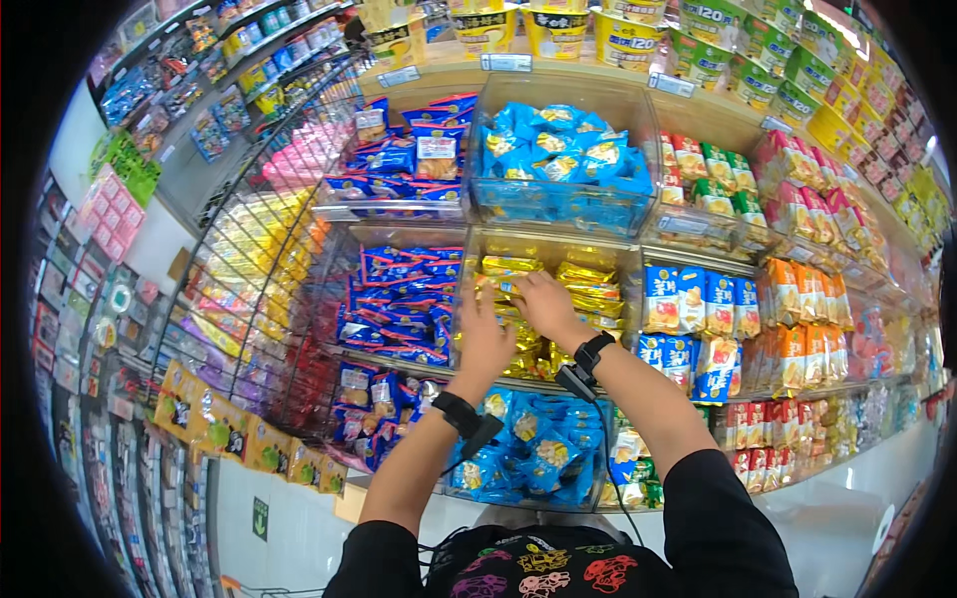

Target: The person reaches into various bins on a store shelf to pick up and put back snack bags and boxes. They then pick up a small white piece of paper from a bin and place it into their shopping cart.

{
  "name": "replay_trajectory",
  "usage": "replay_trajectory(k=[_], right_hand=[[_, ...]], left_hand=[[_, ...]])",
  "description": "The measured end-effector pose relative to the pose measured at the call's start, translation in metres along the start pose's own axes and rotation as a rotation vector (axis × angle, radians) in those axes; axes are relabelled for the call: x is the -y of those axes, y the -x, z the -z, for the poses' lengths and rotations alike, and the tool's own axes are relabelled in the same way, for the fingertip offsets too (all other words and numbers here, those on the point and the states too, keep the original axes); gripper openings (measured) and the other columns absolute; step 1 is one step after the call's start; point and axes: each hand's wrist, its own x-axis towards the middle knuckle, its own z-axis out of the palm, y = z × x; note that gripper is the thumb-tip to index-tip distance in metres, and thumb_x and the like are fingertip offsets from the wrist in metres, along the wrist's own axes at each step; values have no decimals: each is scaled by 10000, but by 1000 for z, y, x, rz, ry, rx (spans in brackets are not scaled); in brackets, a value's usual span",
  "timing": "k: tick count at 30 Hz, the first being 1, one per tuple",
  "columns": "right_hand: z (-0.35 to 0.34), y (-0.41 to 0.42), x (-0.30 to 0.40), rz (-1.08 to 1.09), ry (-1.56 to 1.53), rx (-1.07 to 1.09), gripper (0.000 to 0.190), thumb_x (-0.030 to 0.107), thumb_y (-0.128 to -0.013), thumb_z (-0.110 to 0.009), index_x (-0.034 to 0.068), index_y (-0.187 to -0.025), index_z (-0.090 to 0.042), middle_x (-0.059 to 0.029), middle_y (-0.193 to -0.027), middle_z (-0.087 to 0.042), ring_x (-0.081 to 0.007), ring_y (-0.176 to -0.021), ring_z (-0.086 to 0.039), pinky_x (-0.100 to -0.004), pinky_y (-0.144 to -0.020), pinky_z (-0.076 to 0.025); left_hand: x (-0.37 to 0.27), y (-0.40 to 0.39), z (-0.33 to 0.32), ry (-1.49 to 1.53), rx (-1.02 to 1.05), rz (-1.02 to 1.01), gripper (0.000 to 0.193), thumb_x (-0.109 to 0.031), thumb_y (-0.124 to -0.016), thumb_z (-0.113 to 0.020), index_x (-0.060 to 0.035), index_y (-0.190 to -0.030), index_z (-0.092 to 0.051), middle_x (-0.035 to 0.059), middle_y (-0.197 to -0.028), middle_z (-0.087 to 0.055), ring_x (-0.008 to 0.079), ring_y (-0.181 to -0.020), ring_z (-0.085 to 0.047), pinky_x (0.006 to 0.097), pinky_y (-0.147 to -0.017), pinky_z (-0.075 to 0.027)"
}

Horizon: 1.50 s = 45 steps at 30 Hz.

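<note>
Both hands reach into a clear plastic bin [490, 245] of gold-wrapped snack packets [591, 288]. My left hand [484, 336] lies along the bin's left side, fingers pointing up over the packets; whether it grips one cannot be told. My right hand [546, 303] is bent over the packets near the middle, its fingertips at a gold packet [502, 285] between the two hands. How firmly the fingers hold it is hidden. Each wrist wears a black strap with a small device. Stacked gold packets stand right of my right hand.
Bins of blue-wrapped packets [407, 299] adjoin at left, with light-blue bags [561, 146] behind and more light-blue bags [549, 448] in front. Blue and white packets [662, 299] stand at right. A black wire rack [258, 187] holds bagged snacks. Instant noodle tubs [557, 34] line the shelf above.
</note>
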Motion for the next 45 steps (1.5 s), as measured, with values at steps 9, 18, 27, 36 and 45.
replay_trajectory(k=[9,18,27,36,45], right_hand=[[18,19,-14,135,21,15,374,125,-791,-628,127,-1165,-608,-152,-1138,-566,-329,-1102,-528,-403,-873,-495],[65,71,-21,73,-105,266,228,218,-758,-644,112,-959,-659,-69,-891,-656,-299,-934,-607,-444,-767,-514],[23,94,6,-2,147,278,285,312,-716,-677,45,-809,-708,-141,-891,-624,-300,-941,-590,-430,-767,-504],[67,75,18,-57,-185,198,173,225,-725,-637,52,-714,-639,-142,-730,-606,-286,-752,-611,-421,-637,-490],[122,94,-21,-148,-502,-94,206,103,-748,-636,20,-647,-477,-106,-581,-524,-235,-516,-511,-352,-496,-402]], left_hand=[[-1,12,-17,-523,335,-114,640,-328,-844,-592,-46,-1383,-394,187,-1483,-286,341,-1382,-255,532,-1106,-216],[-16,29,-21,-443,243,-119,402,-214,-836,-621,-87,-1212,-559,166,-1342,-476,328,-1256,-430,450,-1040,-356],[-7,46,-22,-165,365,-35,379,-219,-769,-684,-8,-1073,-603,194,-1211,-555,384,-1051,-560,436,-901,-471],[0,51,-26,-124,339,4,416,-226,-741,-699,-61,-1115,-622,195,-1242,-550,378,-1112,-541,442,-946,-445],[-22,34,-34,-30,306,-126,457,-260,-739,-708,-24,-1120,-618,239,-1222,-563,401,-1135,-534,429,-953,-449]])
